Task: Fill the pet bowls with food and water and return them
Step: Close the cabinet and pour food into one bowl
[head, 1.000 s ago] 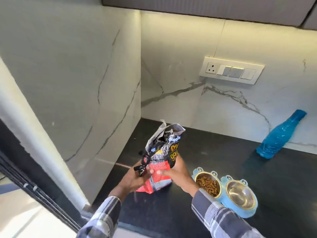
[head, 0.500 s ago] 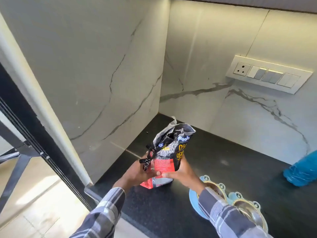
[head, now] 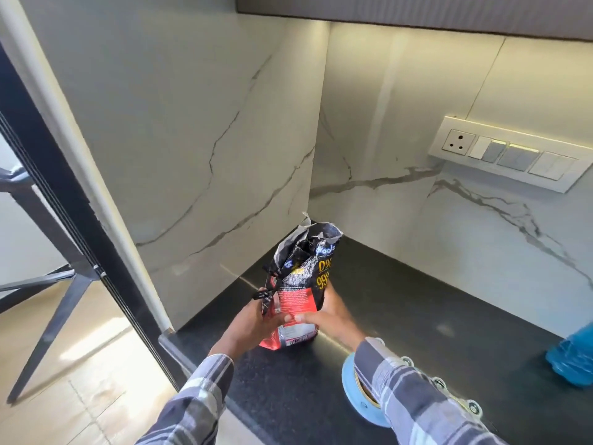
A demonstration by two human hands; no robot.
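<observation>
Both hands clasp the pet food bag low down, where it is red, standing it upright on the dark desk toward the far left corner by the marble walls — a hold that looks meant to settle it on its base so it will not tip. The left hand wraps the bag's left side with a small black strap dangling by its fingers; the right hand presses the right side, its grip closed around the bag. The crumpled top is open and unfolded (whatever is inside cannot be seen from here). Near the right sleeve, the blue bowl stand sits on the desk, mostly hidden by the forearm, so the contents of its bowls cannot be told. At the far right edge lies a blue water bottle — likely needed for the water step.
</observation>
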